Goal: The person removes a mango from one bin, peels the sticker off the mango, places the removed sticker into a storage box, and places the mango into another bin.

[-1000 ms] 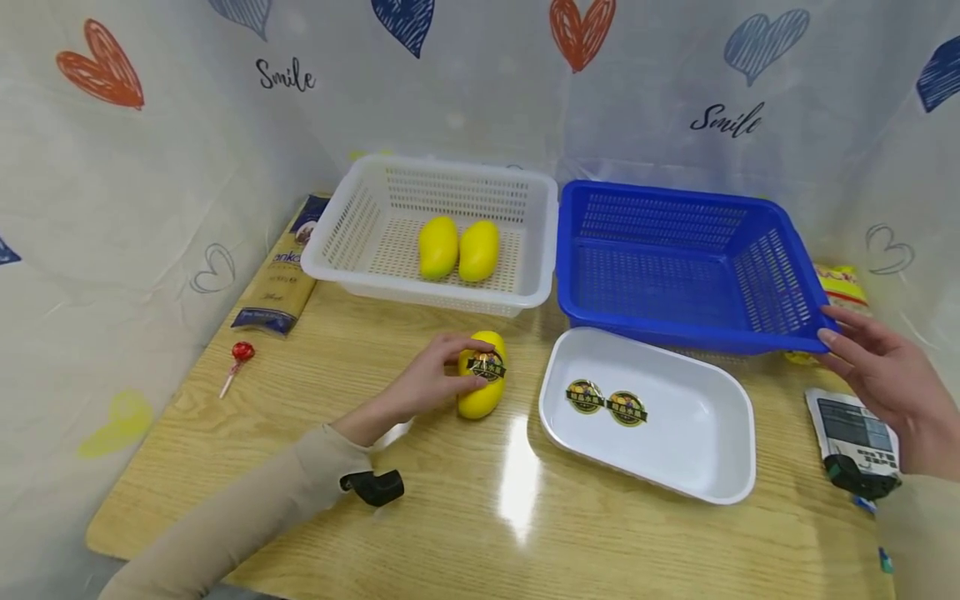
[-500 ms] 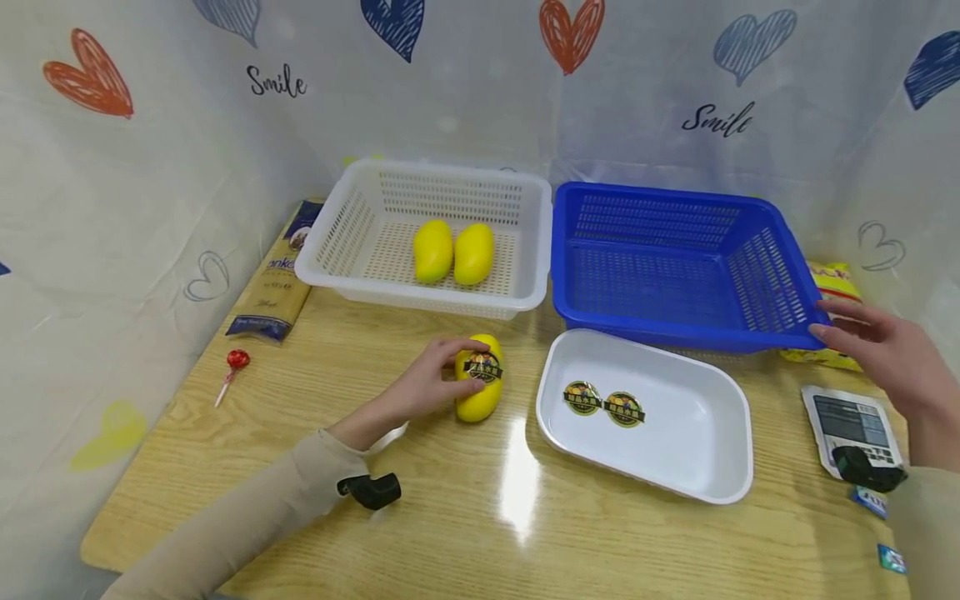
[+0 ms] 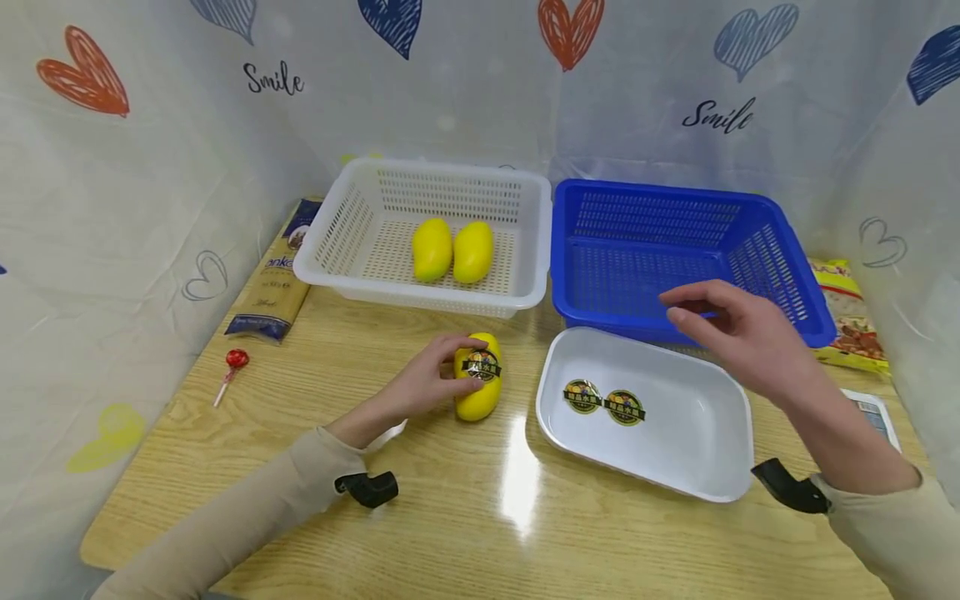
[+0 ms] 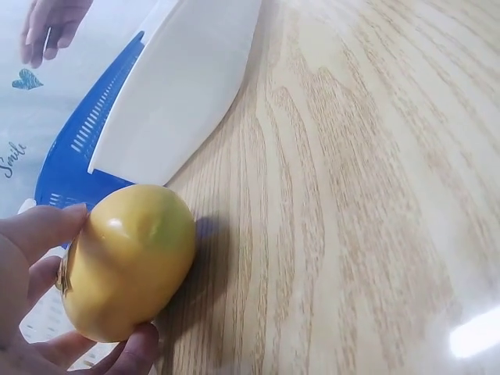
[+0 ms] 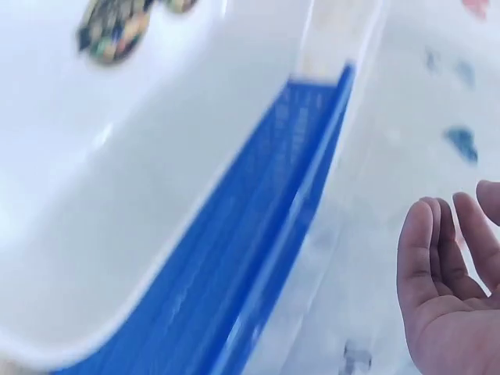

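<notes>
My left hand (image 3: 427, 382) grips a yellow mango (image 3: 478, 406) on the table, fingers and thumb on its two sides. A dark round sticker (image 3: 482, 364) lies on the mango's upper face, between the fingertips. From the left wrist view, the mango's (image 4: 133, 258) greenish end faces the camera. My right hand (image 3: 753, 342) hovers over the far right part of a white tray (image 3: 675, 442) and the front rim of a blue basket (image 3: 637, 267). Its fingers are loosely bent and hold nothing, as the right wrist view also shows. Two similar stickers (image 3: 603, 402) lie in the tray.
A white basket (image 3: 371, 258) at the back left holds two mangoes (image 3: 453, 251). Left of it lie a pasta packet (image 3: 270, 292) and a red lollipop (image 3: 237, 359). On the right are a yellow snack bag (image 3: 847, 321) and a pouch (image 3: 873, 412) partly behind my arm.
My right hand has let go of the blue basket's right front corner and moved left over the tray. My left hand stays on the mango.
</notes>
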Motion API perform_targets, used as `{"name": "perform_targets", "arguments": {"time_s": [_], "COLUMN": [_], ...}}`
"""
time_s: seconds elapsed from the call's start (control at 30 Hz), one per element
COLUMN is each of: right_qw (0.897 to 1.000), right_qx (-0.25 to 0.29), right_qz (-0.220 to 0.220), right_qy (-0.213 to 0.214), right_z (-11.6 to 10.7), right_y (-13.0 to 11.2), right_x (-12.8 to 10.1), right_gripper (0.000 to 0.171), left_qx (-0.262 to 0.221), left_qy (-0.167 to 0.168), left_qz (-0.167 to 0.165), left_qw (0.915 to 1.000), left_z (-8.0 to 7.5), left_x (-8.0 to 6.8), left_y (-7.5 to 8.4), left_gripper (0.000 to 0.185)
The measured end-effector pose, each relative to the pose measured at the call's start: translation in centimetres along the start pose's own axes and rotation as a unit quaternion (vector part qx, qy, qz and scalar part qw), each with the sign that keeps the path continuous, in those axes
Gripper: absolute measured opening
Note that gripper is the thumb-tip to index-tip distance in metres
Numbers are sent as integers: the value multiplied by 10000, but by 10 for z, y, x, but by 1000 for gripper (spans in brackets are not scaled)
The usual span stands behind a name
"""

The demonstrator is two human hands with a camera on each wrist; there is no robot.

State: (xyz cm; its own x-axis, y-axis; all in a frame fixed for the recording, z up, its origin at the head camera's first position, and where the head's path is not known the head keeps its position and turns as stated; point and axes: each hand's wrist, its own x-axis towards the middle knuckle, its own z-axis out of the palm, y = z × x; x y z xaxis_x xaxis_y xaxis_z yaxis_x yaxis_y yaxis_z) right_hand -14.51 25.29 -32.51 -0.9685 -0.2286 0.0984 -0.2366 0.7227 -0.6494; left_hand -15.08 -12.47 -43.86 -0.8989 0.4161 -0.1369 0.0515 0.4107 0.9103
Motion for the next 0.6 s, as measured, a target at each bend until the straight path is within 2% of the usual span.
{"name": "perform_targets", "arguments": {"time_s": [0.13,0.3,0.47,0.6], "right_qw": [9972,9831,9622,9360], "right_qx": [379,1315,2199,3035], "right_qz": [-191,58,345,599], "right_qy": [-621,-1270,-1567,-1680], "right_z": [31,68,99,119], "right_y": [-21,-38,-55,-70], "right_x": [7,16,24,28], "right_gripper": [27,30,32,30], "left_qx": [-274,-340,-370,-328], "left_qy": [-58,-11,80,130], "left_qz": [-12,9,22,14], "left_qw": [9996,9994,9993,9994], "left_z": [1,3,5,5], "left_x": [0,0,0,-1], "left_y": [-2,-4,-4,-3], "left_gripper": [58,61,60,60]}}
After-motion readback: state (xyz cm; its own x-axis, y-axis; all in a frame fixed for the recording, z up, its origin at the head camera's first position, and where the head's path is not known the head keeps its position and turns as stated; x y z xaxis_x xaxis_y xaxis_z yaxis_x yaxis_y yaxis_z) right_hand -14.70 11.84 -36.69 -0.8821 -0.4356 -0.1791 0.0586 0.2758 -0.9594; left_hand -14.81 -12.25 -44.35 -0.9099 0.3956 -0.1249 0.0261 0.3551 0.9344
